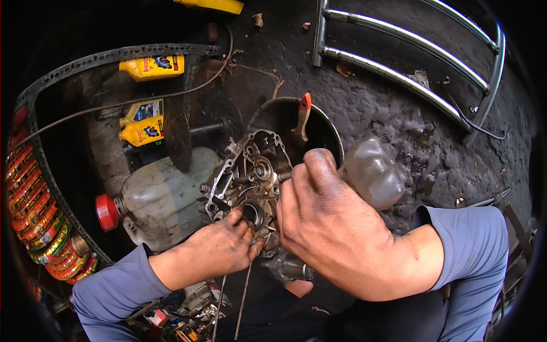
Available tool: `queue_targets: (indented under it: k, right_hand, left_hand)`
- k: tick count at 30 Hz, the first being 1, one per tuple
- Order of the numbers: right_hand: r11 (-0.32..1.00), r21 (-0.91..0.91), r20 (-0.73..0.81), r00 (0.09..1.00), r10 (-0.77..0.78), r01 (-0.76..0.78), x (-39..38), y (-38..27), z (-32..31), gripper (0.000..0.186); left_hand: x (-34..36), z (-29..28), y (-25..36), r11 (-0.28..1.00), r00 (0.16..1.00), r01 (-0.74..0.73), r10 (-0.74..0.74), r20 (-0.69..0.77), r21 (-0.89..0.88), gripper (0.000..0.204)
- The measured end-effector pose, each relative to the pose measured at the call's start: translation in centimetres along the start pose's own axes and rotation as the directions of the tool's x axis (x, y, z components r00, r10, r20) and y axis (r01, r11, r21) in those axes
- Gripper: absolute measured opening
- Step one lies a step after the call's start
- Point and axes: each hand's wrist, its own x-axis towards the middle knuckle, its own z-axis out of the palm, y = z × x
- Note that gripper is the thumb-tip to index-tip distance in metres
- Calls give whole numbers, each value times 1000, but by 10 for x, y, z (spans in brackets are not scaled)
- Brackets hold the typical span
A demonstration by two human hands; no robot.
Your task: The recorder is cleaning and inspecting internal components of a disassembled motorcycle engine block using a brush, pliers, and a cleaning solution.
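Note:
A greasy metal engine casing [263, 171], with an open cavity and a gasket-edged rim, is in the middle of the view. My left hand [225, 248] is closed round its lower left edge, thumb and fingers by a round bearing bore [252, 214]. Over the casing's right side my right hand [327, 208] makes a fist; its fingers hide what it grips, and a short metal end shows at its left by the casing. Behind them is a dark round tub [336, 128], with a paintbrush [302, 119] leaning in it, its handle orange-tipped.
A big cloudy jug [165, 194] with a red cap lies left of the casing, and a clear plastic bottle [373, 174] is at the right. Yellow oil bottles [142, 130] stand farther left. A chrome tube frame [399, 71] lies on the dark, oily floor at the far right.

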Motion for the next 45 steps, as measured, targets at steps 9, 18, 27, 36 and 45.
queue_targets:
  k: [9, 18, 27, 36, 45]
  right_hand:
    - [997, -22, 85, 993, 82, -81, -2, 8, 6, 29]
    - [967, -120, 66, 970, 234, -225, 5, 17, 18, 23]
    - [994, 29, 161, 982, 95, -101, 13, 25, 0, 24]
    - [987, 60, -108, 982, 153, -147, 49, 38, 11, 20]
    - [967, -36, -21, 968, 252, -252, 57, 30, 15, 19]
  left_hand:
    - [7, -12, 5, 991, 992, 9, -25, 122, 133, 27]
    - [0, -12, 0, 994, 982, 42, -59, 179, 99, 32]
    - [-7, -10, -12, 998, 984, 49, -42, 172, -37, 42]
    - [-13, 2, -10, 983, 999, -20, 28, 41, -181, 49]
    - [-10, -2, -6, 973, 993, -40, 65, 103, -229, 51]
